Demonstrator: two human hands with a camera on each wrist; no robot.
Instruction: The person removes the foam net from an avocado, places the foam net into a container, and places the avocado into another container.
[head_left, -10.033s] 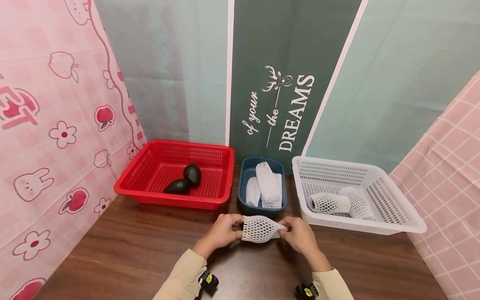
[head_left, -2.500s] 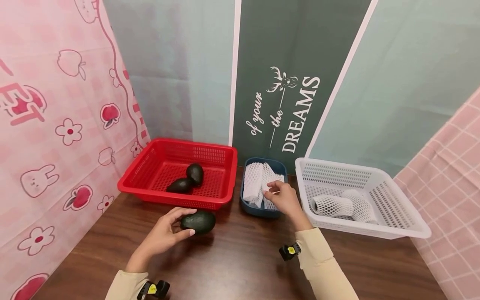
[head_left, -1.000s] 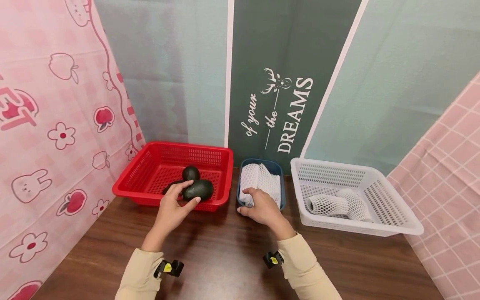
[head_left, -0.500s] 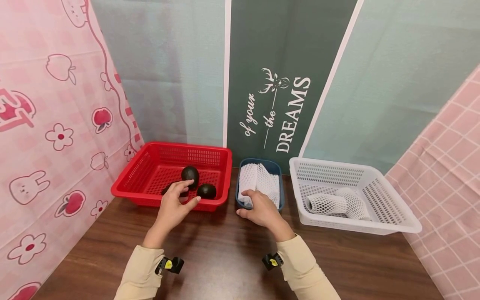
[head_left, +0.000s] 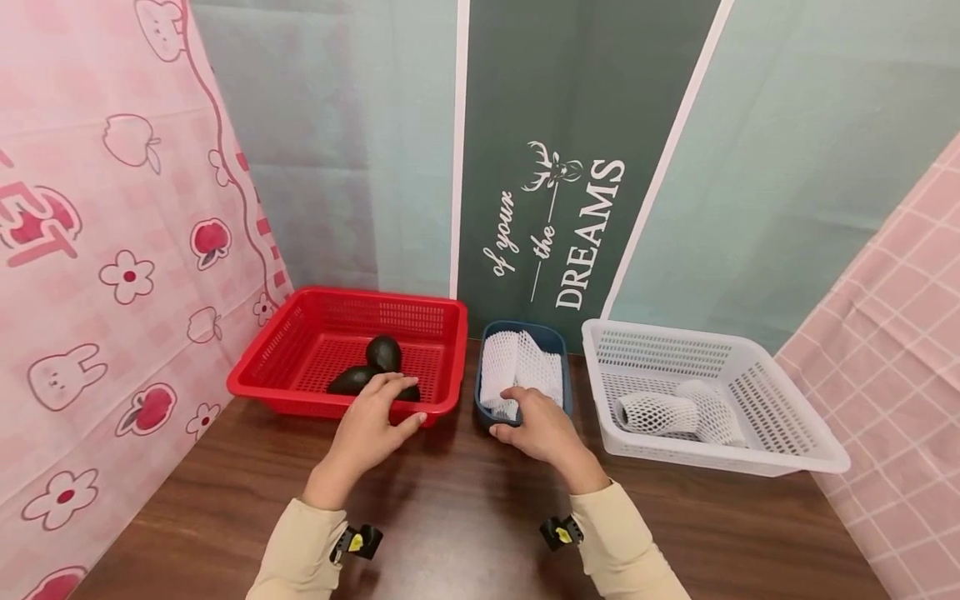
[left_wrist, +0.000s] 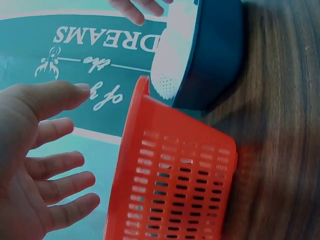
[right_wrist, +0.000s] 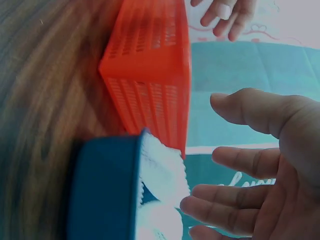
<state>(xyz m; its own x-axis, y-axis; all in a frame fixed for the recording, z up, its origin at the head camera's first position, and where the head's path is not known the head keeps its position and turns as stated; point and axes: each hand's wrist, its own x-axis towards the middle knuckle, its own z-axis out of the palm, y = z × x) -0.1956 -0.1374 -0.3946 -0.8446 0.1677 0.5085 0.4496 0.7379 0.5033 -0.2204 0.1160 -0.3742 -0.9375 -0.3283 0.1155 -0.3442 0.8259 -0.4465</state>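
My left hand (head_left: 371, 425) hovers at the front rim of the red basket (head_left: 300, 404), fingers loosely spread and holding nothing. Inside lie three dark avocados; one avocado (head_left: 384, 354) is at the back, another avocado (head_left: 350, 381) in front of it, and the third avocado (head_left: 408, 393) is partly hidden behind my left fingers. My right hand (head_left: 543, 429) is over the near edge of the blue bin (head_left: 566, 387), its fingers relaxed and empty. White foam net sleeves (head_left: 498, 367) fill that bin. In the right wrist view, the fingers (right_wrist: 235, 207) overlap the sleeves.
To the right stands a white basket (head_left: 720, 454) with two net-wrapped pieces (head_left: 660, 412) in it. All three containers sit along the back of the wooden table (head_left: 465, 517), against a printed cloth backdrop (head_left: 405, 167).
Ten seconds ago both hands held a net-sleeved avocado. Later my left hand carried a bare avocado from above the table into the red basket, let go, and drew back slightly.
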